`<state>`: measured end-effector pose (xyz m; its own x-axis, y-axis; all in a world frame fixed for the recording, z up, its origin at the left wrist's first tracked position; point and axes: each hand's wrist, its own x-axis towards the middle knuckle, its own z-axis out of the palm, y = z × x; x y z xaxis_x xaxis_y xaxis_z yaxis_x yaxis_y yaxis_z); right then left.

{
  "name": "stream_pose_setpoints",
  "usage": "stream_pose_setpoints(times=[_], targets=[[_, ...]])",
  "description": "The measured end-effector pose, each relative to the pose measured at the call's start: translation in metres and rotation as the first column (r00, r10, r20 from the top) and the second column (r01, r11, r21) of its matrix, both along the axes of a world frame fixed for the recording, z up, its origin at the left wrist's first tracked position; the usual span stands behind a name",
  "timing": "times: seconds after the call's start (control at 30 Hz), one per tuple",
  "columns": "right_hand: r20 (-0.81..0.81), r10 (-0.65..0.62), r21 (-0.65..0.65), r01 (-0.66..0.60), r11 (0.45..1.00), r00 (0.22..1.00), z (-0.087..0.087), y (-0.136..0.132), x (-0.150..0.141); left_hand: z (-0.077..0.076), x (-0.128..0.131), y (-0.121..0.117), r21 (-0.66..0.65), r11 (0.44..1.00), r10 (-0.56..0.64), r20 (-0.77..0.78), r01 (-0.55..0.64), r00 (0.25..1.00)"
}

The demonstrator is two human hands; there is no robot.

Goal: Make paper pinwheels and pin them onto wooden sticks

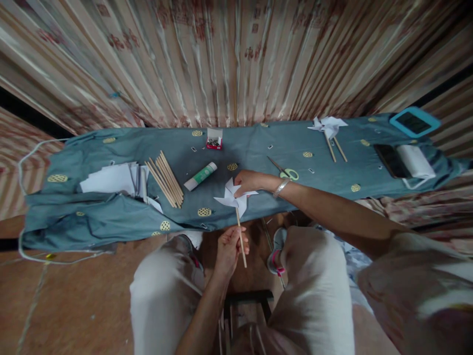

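Note:
A white paper pinwheel (241,203) sits at the top end of a thin wooden stick (242,241), over the near edge of the cloth-covered table. My left hand (229,246) is closed round the lower part of that stick, below the table's edge. With fingers bent in at the centre of the blades, my right hand (248,182) grips the pinwheel; whether a pin is under the fingertips is hidden. Beyond my hands lie a green and white glue stick (200,176) and an open red box of small metal pins (214,142).
Several wooden sticks (165,179) and a stack of white paper (111,179) lie to the left. Scissors (288,172) rest right of centre. Finished-looking pinwheels (330,126), a dark phone (391,160), a white roll (417,161) and a blue-framed device (414,122) are farther right.

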<state>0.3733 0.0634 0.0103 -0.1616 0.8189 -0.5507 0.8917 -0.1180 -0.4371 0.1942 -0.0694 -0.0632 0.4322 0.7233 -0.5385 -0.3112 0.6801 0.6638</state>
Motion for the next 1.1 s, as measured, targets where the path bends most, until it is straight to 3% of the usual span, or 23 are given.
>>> stream_pose_setpoints(times=[0.07, 0.1, 0.17, 0.23, 0.37, 0.47, 0.57, 0.67, 0.83, 1.0, 1.1], targets=[[-0.19, -0.142, -0.029, 0.139, 0.99, 0.971, -0.001, -0.01, 0.005, 0.002, -0.001, 0.0, 0.007, 1.0, 0.002, -0.007, -0.002, 1.0], [-0.324, -0.254, -0.074, 0.244, 0.967, 0.911, -0.003, -0.017, 0.008, 0.003, -0.001, 0.001, 0.013, 1.0, 0.001, -0.011, -0.001, 1.0], [-0.529, -0.461, -0.164, 0.447, 0.879, 0.712, -0.006, -0.033, 0.015, 0.007, -0.001, 0.003, 0.025, 1.0, -0.001, -0.008, 0.001, 1.0], [-0.667, -0.549, -0.208, 0.582, 0.786, 0.504, -0.009, -0.051, 0.022, 0.013, 0.001, 0.006, 0.043, 0.999, -0.004, 0.009, 0.004, 1.0], [-0.813, -0.562, -0.296, 0.721, 0.627, 0.154, -0.014, -0.077, 0.031, 0.026, 0.01, 0.016, 0.082, 0.997, -0.016, 0.006, 0.016, 1.0], [-0.87, -0.49, -0.37, 0.736, 0.566, -0.061, -0.018, -0.084, 0.033, 0.036, 0.018, 0.028, 0.12, 0.992, -0.044, -0.005, 0.044, 0.999], [-0.876, -0.432, -0.434, 0.741, 0.513, -0.213, -0.019, -0.083, 0.036, 0.042, 0.03, 0.044, 0.155, 0.983, -0.092, -0.017, 0.093, 0.996], [-0.876, -0.405, -0.448, 0.75, 0.486, -0.261, -0.018, -0.079, 0.039, 0.042, 0.044, 0.059, 0.187, 0.971, -0.144, -0.026, 0.146, 0.989], [-0.9, -0.375, -0.385, 0.813, 0.438, -0.224, -0.012, -0.071, 0.045, 0.038, 0.065, 0.074, 0.194, 0.963, -0.187, -0.029, 0.189, 0.982], [-0.92, -0.38, -0.25, 0.891, 0.38, -0.096, -0.017, -0.068, 0.046, 0.038, 0.069, 0.079, 0.197, 0.963, -0.18, -0.027, 0.182, 0.983], [-0.92, -0.391, -0.19, 0.908, 0.373, -0.032, -0.021, -0.067, 0.043, 0.038, 0.07, 0.084, 0.224, 0.959, -0.168, -0.035, 0.172, 0.985]])
